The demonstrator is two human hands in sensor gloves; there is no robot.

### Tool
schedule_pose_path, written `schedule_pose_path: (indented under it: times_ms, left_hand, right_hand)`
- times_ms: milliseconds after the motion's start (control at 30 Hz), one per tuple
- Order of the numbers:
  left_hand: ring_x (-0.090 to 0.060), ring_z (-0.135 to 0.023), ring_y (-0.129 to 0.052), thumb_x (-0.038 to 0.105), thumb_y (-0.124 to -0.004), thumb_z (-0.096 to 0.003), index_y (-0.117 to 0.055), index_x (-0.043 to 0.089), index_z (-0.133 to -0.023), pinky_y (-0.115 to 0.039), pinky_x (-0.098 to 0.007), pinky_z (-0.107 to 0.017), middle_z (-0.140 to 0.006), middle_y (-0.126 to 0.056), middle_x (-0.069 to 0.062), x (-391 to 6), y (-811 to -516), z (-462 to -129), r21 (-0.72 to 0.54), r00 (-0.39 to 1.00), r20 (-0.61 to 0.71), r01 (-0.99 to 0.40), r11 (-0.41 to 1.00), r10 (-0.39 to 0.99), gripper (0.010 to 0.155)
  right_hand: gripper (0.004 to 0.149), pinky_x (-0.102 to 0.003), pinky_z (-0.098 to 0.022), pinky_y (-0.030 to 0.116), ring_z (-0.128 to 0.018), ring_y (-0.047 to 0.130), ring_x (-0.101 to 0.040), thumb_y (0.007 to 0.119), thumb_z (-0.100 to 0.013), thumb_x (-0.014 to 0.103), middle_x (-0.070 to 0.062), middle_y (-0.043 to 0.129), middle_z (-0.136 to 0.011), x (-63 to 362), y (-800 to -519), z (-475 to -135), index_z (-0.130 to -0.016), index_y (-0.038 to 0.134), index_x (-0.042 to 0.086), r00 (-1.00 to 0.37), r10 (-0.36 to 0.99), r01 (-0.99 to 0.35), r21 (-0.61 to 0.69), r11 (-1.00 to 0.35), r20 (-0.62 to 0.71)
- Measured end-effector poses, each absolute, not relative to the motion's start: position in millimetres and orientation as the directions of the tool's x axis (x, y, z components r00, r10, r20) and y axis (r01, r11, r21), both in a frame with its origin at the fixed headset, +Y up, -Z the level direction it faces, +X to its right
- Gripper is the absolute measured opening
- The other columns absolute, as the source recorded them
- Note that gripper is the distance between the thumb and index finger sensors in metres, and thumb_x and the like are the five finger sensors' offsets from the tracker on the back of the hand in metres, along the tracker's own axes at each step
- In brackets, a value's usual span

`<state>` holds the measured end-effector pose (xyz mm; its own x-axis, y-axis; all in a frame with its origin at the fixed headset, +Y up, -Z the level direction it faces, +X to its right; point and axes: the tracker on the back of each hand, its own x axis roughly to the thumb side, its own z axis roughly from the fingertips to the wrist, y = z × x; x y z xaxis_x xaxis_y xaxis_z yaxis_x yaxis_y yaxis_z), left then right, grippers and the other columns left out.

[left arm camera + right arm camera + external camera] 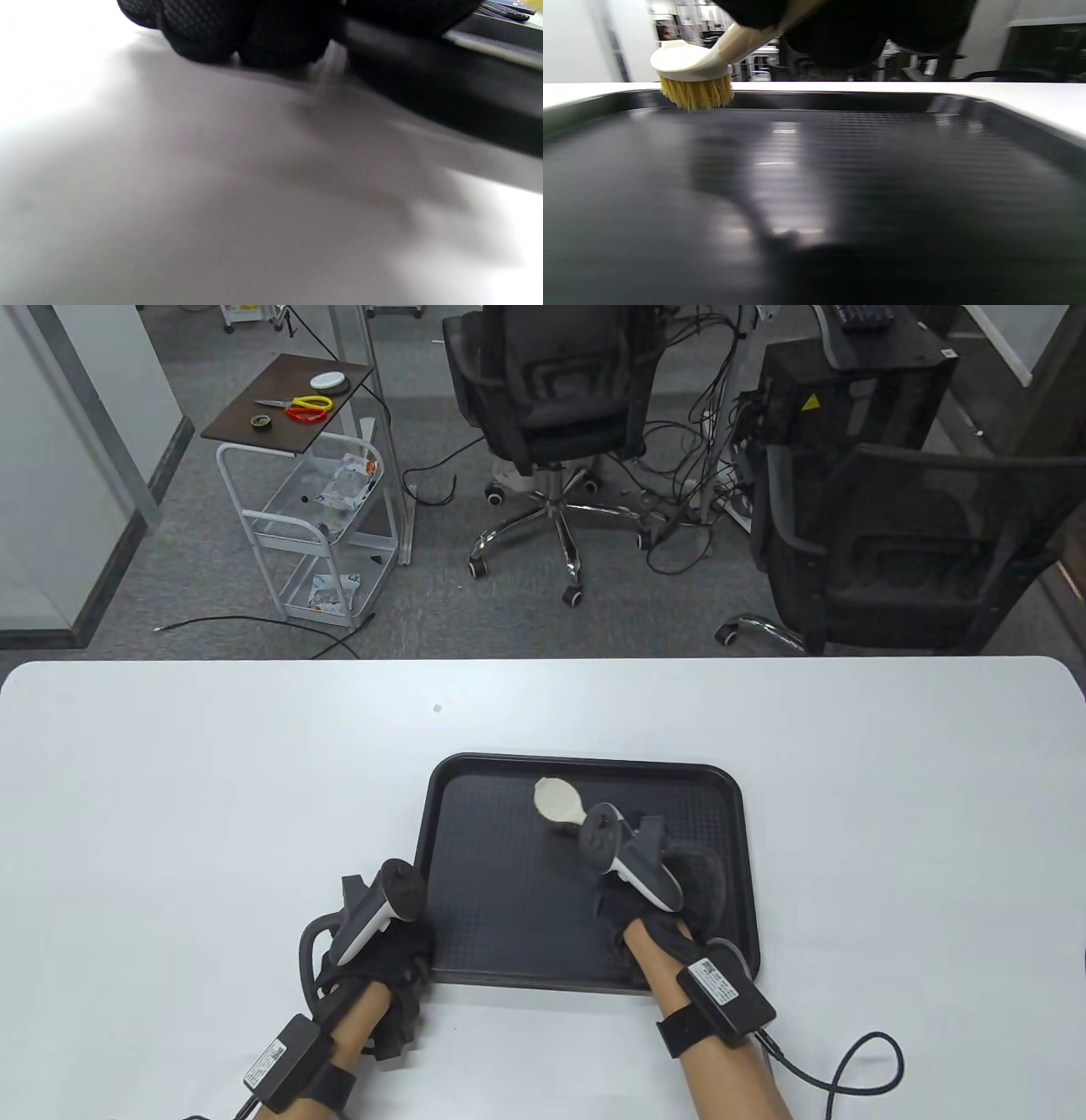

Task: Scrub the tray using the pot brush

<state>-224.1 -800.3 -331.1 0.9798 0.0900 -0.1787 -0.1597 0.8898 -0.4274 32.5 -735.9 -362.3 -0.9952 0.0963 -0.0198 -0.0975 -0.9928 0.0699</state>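
Near the table's (pixel 170 780) front edge lies the black tray (pixel 730 848). Over it, the right hand (pixel 653 891) grips the pot brush (pixel 556 802) handle, bristles down toward the tray's far edge. The left hand (pixel 382 933) rests at the tray's front-left corner; its grip is unclear.

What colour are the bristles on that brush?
Yellowish-tan bristles under a cream brush head, clearest in the right wrist view.

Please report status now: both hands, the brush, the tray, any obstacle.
Right hand grips pot brush, bristles down over the tray. Left hand rests at the tray's left edge. No obstacle seen on tray.
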Motion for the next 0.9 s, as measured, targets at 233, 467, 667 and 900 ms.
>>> schedule_pose_path:
  times_ms: [233,467,667,900]
  left_hand:
    - [-0.021,-0.056,-0.08,0.051,-0.07,-0.046,-0.037,0.016,-0.106,-0.054,-0.052,-0.07,-0.06,-0.079,0.0,-224,-800,-331,-0.427,0.98,-0.179,-0.158,0.89,0.089,0.077]
    - [-0.021,-0.056,-0.08,0.051,-0.07,-0.0461,-0.037,0.016,-0.106,-0.054,-0.052,-0.07,-0.06,-0.079,0.0,-224,-800,-331,-0.429,0.98,-0.176,-0.16,0.889,0.091,0.077]
    - [-0.021,-0.056,-0.08,0.051,-0.07,-0.046,-0.037,0.016,-0.106,-0.054,-0.052,-0.07,-0.06,-0.079,0.0,-224,-800,-331,-0.428,0.98,-0.176,-0.159,0.89,0.09,0.077]
    - [-0.021,-0.056,-0.08,0.051,-0.07,-0.0461,-0.037,0.016,-0.106,-0.054,-0.052,-0.07,-0.06,-0.079,0.0,-224,-800,-331,-0.428,0.98,-0.177,-0.16,0.89,0.091,0.077]
  right_hand:
    - [0.054,-0.044,-0.051,0.08,-0.072,0.087,-0.025,0.075,-0.049,0.027,-0.007,0.068,-0.1,-30,-749,-359,-0.102,0.063,0.03,-0.99,0.132,-0.125,0.125,-0.984,0.057]
    - [0.053,-0.044,-0.049,0.082,-0.071,0.089,-0.025,0.075,-0.049,0.026,-0.008,0.071,-0.098,-13,-755,-356,-0.101,0.065,0.029,-0.992,0.12,-0.114,0.118,-0.987,0.047]
    - [0.053,-0.045,-0.046,0.083,-0.068,0.091,-0.027,0.077,-0.048,0.024,-0.01,0.073,-0.097,62,-754,-356,-0.099,0.068,0.029,-0.986,0.119,-0.133,0.121,-0.984,-0.114]
    - [0.053,-0.046,-0.046,0.083,-0.068,0.091,-0.028,0.077,-0.047,0.024,-0.011,0.073,-0.096,162,-750,-347,-0.099,0.069,0.028,-0.947,0.078,-0.119,0.113,-0.986,-0.312]
